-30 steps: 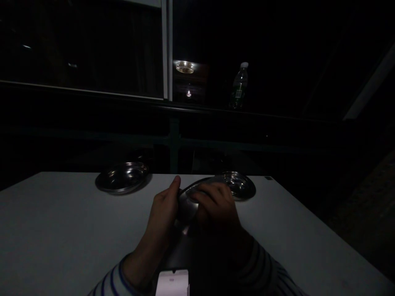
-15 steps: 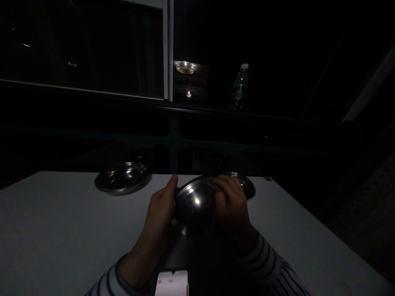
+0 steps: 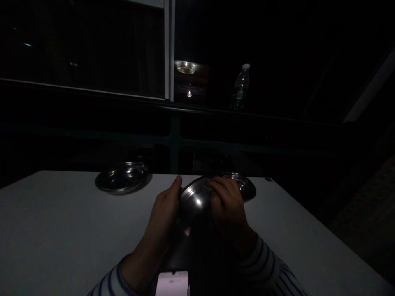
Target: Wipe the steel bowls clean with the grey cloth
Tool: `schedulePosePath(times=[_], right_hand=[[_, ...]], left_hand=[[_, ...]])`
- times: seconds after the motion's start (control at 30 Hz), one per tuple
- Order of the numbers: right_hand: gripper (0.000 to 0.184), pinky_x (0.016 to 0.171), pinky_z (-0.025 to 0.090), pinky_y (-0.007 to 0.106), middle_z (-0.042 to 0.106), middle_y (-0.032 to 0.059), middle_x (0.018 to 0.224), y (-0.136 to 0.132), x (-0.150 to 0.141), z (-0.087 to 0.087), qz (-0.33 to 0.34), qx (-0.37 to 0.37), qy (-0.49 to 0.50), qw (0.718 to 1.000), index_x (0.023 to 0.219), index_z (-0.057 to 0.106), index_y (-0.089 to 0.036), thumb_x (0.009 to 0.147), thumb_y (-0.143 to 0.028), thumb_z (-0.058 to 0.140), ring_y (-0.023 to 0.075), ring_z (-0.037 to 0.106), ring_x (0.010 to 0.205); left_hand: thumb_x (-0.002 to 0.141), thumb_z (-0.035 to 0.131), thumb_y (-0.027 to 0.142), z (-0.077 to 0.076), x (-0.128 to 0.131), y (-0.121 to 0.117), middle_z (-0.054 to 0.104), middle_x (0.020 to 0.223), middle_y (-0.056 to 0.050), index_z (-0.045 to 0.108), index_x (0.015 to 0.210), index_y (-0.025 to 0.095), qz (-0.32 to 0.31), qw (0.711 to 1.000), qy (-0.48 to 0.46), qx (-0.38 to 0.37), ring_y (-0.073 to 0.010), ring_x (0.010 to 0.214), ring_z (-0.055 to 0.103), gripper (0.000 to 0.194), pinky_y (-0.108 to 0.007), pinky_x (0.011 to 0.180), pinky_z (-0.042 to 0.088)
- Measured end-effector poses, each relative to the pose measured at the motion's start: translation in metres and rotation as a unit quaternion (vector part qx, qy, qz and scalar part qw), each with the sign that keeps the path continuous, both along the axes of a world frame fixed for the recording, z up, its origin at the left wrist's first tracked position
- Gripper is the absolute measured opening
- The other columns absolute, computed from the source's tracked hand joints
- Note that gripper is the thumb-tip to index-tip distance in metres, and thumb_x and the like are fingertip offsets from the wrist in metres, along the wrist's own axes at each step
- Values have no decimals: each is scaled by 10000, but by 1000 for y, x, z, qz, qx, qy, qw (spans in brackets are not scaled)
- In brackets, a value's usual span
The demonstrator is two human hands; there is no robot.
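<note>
A shiny stainless steel bowl (image 3: 196,201) is held tilted above the near middle of the table, its rounded outside toward me. My left hand (image 3: 165,209) grips its left side, thumb up along the rim. Fingers curled, my right hand (image 3: 228,203) presses on the bowl's upper right side near the rim. A small greyish patch shows by those fingertips; in the dark I cannot tell whether it is a separate thing. The lower part of the bowl fades into shadow.
On the white table (image 3: 77,230) a wide steel basin (image 3: 123,179) lies at the back left. Another steel dish (image 3: 243,187) sits behind my right hand. A lit phone (image 3: 173,283) is at the near edge. A plastic bottle (image 3: 240,88) stands beyond, by the window.
The bowl and my left hand have shifted slightly right. My right hand has slid a little left across the bowl's surface. The other dishes stay where they were.
</note>
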State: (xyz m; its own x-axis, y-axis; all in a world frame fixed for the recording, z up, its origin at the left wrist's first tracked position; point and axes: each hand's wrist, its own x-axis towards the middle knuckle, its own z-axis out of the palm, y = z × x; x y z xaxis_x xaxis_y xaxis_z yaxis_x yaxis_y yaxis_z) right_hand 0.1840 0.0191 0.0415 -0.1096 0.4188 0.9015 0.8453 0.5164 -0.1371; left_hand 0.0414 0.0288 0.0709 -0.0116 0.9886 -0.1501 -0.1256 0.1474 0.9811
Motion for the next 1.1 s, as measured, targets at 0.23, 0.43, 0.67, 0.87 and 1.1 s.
schedulePosePath(times=[0.23, 0.43, 0.67, 0.87, 1.1], right_hand=[[134, 686, 322, 350, 659, -12, 995, -14, -29, -15, 43, 14, -206, 978, 859, 607, -208, 812, -244, 487, 185, 478, 863], [285, 780, 370, 378, 608, 80, 1059, -6, -4, -1, 3, -12, -71, 997, 1046, 612, -173, 857, -202, 401, 224, 474, 941], [401, 835, 392, 476, 545, 110, 1215, -8, 5, 11, 10, -69, -135, 988, 1222, 539, -159, 846, -221, 416, 279, 447, 1031], [325, 846, 439, 399, 606, 121, 1071, -7, 15, 17, 34, -36, -47, 998, 1144, 590, -117, 864, -139, 426, 218, 507, 986], [282, 854, 480, 402, 646, 78, 1096, 1, 32, 18, 16, -83, 206, 975, 1135, 594, -205, 889, -237, 460, 202, 591, 1013]], left_hand=[[665, 572, 602, -2, -3, 3, 493, 434, 46, 500, 514, 181, -12, 999, -46, -8, -105, 423, 442, 453, -225, 439, 343], [664, 591, 593, -2, -2, 1, 533, 470, 41, 543, 557, 168, -29, 997, -72, 8, -106, 459, 475, 440, -221, 456, 359], [679, 648, 495, 0, -6, 4, 665, 631, -23, 676, 766, 143, -52, 992, -116, -24, -154, 603, 600, 364, -241, 555, 438], [754, 608, 416, 4, -11, 6, 701, 710, -52, 679, 792, 146, -85, 985, -148, -32, -146, 589, 614, 281, -243, 566, 464], [777, 593, 379, 9, -9, 2, 703, 740, -68, 676, 871, 146, -117, 974, -190, -49, -164, 613, 631, 264, -266, 590, 482]])
